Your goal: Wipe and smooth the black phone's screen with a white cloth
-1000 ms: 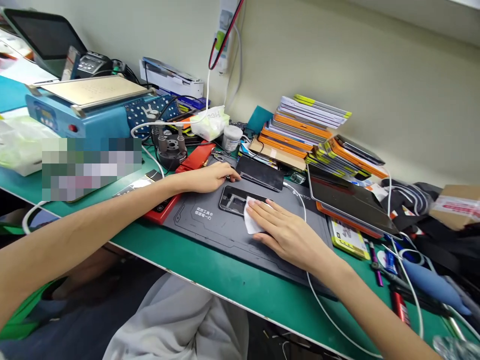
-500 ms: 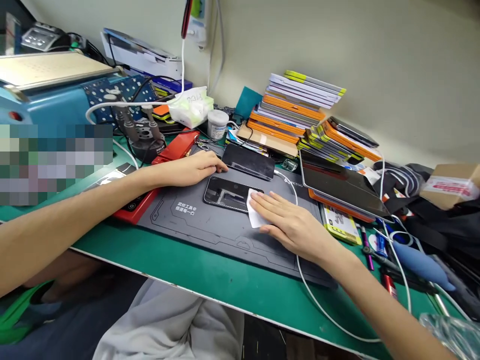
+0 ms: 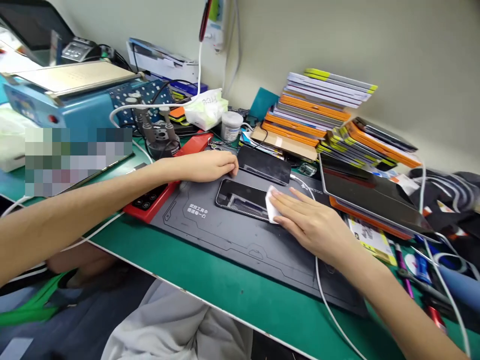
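Observation:
My right hand [image 3: 313,220] presses a folded white wipe [image 3: 271,209] against the right end of a black smartphone [image 3: 242,196], which lies screen up. The fingers and the wipe cover that end. My left hand [image 3: 215,165] rests with fingers loosely curled beside a second dark smartphone [image 3: 264,164], just behind the first; nothing shows in its fingers. A white cable is plugged into the second phone's right end. Both phones lie on a grey printed work mat [image 3: 221,237].
Left of the mat stands a red device with buttons [image 3: 148,202], near a blue machine [image 3: 82,107]. Behind the phones are a white jar [image 3: 231,125] and stacked orange and grey boxes [image 3: 307,117]. A tablet [image 3: 371,195] and several tools [image 3: 422,270] lie to the right.
The view has shifted, so the bench sits farther right in the picture. My left fingers have curled in more. The wipe remains under my right hand at the phone's right end.

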`<control>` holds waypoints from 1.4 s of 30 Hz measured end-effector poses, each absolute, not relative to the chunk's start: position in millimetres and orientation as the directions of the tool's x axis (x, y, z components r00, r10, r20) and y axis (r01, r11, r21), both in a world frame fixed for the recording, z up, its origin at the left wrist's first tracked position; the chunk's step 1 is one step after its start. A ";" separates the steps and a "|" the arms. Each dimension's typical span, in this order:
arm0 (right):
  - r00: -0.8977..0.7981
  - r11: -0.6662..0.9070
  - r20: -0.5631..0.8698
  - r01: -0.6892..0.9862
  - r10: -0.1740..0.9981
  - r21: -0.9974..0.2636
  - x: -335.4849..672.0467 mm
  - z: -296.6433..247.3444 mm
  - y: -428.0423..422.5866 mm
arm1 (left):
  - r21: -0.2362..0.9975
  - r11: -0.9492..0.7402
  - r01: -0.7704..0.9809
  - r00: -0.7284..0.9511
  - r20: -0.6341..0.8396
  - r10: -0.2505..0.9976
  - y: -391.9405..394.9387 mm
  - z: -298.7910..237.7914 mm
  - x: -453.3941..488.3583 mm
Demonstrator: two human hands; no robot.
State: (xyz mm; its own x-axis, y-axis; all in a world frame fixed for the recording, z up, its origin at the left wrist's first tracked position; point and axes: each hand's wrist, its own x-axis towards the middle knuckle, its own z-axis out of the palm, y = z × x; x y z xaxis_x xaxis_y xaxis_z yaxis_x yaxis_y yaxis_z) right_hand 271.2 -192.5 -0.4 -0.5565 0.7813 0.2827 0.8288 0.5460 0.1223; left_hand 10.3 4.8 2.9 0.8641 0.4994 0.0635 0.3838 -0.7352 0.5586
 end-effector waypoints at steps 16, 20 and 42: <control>-0.460 0.426 0.311 0.888 0.831 0.174 274.5 -7.3 -219.3 | 0.518 -0.610 0.600 0.596 0.220 0.773 23.3 -4.8 9.7; -0.504 0.434 0.316 0.860 0.804 0.269 259.6 -2.3 -219.0 | 0.521 -0.619 0.588 0.600 0.232 0.765 28.6 -8.3 9.2; -0.202 0.173 0.177 0.971 0.963 0.166 203.9 -6.6 -201.3 | 0.424 -0.605 0.674 0.602 0.158 0.782 21.6 -3.4 7.5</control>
State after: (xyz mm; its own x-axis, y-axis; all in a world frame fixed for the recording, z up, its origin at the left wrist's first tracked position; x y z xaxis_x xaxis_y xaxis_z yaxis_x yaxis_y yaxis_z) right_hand 203.9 -201.3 -6.6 -0.2016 0.9633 0.1775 0.9710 0.1727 0.1655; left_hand 7.5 21.6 -3.4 0.6025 0.7824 0.1579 0.6743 -0.6048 0.4236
